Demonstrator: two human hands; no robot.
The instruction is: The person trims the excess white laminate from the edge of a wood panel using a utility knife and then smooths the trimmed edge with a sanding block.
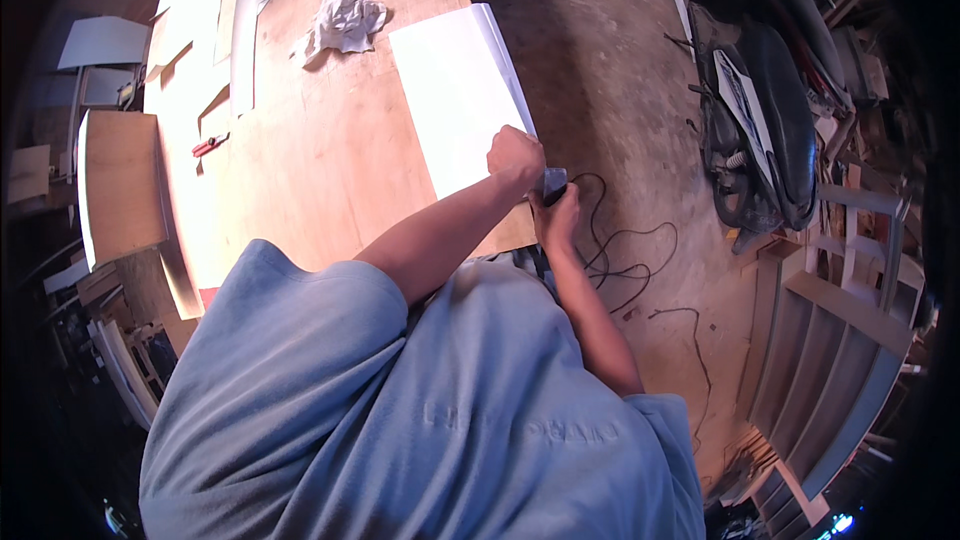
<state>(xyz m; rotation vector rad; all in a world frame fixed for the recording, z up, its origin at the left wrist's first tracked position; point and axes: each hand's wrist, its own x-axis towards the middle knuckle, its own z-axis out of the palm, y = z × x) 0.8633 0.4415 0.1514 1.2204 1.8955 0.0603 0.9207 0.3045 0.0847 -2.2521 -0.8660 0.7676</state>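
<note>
A white sheet or board [440, 90] lies along the right edge of the plywood worktop [300, 180]. My left hand [515, 155] is closed on the sheet's right edge near its lower end; what its curled fingers hold is hidden. Just below it and to the right, my right hand [558, 210] grips a small grey and black tool [554, 183] at the worktop's edge. The underside of the tool and the fingertips are partly hidden.
A crumpled white cloth [342, 20] and a red cutter [210, 145] lie on the worktop, with offcuts along its left. A black cord [640, 260] loops on the floor. A motorbike [770, 130] and wooden frames [830, 340] stand at right, panels [120, 190] at left.
</note>
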